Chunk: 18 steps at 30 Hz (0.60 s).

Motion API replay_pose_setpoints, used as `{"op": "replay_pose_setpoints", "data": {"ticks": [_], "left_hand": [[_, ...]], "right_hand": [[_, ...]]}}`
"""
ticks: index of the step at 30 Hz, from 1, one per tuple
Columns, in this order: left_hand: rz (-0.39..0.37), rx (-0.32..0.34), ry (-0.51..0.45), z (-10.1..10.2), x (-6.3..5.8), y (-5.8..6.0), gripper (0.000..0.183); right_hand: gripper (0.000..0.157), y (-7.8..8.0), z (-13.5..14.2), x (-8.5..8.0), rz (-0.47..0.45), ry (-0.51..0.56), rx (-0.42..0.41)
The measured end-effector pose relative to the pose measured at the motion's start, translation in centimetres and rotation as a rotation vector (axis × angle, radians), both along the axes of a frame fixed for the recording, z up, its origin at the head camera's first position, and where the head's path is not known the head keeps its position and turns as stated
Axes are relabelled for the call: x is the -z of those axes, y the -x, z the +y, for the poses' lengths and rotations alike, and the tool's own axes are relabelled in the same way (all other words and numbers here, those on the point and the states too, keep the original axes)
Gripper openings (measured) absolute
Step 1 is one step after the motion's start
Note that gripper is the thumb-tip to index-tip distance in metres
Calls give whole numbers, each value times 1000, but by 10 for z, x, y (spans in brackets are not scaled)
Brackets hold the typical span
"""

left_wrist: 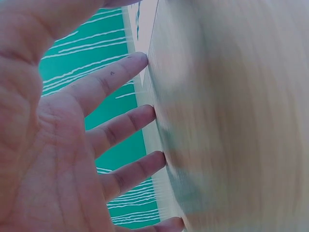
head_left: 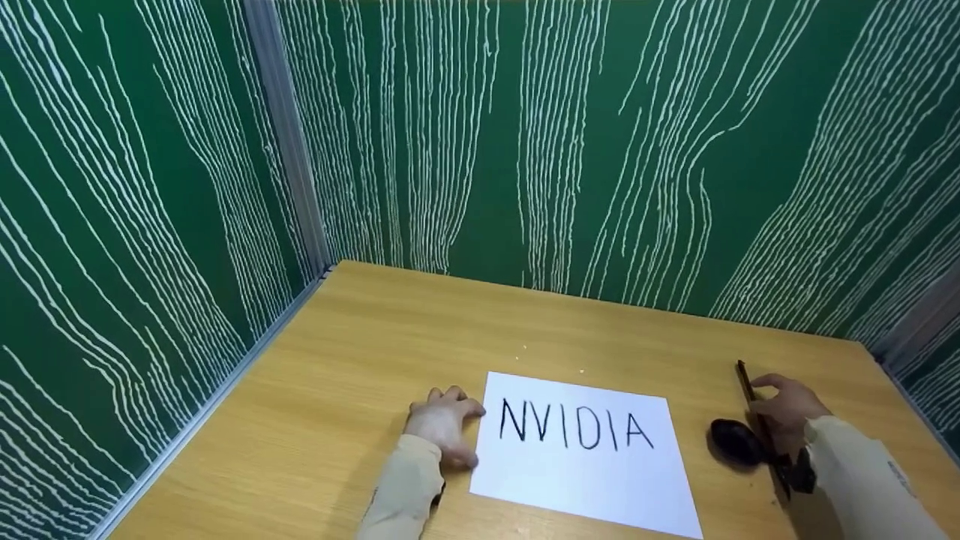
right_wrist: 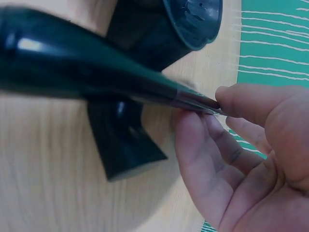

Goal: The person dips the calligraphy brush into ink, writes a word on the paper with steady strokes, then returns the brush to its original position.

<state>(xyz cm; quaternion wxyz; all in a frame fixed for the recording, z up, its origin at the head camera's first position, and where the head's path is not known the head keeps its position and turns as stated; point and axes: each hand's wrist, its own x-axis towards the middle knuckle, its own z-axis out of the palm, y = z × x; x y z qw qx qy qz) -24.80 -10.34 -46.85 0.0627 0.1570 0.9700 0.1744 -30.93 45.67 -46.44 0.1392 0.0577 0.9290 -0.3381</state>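
Observation:
A white sheet of paper (head_left: 577,480) with NVIDIA hand-lettered in black lies on the wooden table. My left hand (head_left: 442,424) is at the sheet's left edge, fingers spread and fingertips down on the tabletop; thumb and index finger reach the paper's edge. In the left wrist view, the left hand (left_wrist: 63,140) shows its palm side. To the right of the paper, my right hand (head_left: 791,409) pinches a long, tapered black pen (right_wrist: 96,63) between thumb and fingers. Under the pen is a black stand (right_wrist: 120,145) with a rounded black cup (head_left: 735,442) beside it.
Green panels (head_left: 480,150) with wavy white lines stand behind and at both sides of the table (head_left: 360,337), joined by metal corner posts (head_left: 289,135). A few small white specks (head_left: 581,370) lie beyond the paper.

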Motion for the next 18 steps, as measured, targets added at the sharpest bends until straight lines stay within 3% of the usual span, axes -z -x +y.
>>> {"op": "replay_pose_setpoints", "data": {"ticks": [5,9,13,18], "left_hand": [[0,26,4,10,0,1,76],[-6,45,-1,18,0,3,76],[-13,40,1,17,-1,3,75],[-21,44,-9,14,-5,6,75]], "right_hand": [[62,-13,10,1,-49,59,55],[61,-21,21,0,-36,4,57],[62,-21,24,3,-13,-30,30],[66,-19,25,-1,-42,15,32]]}}
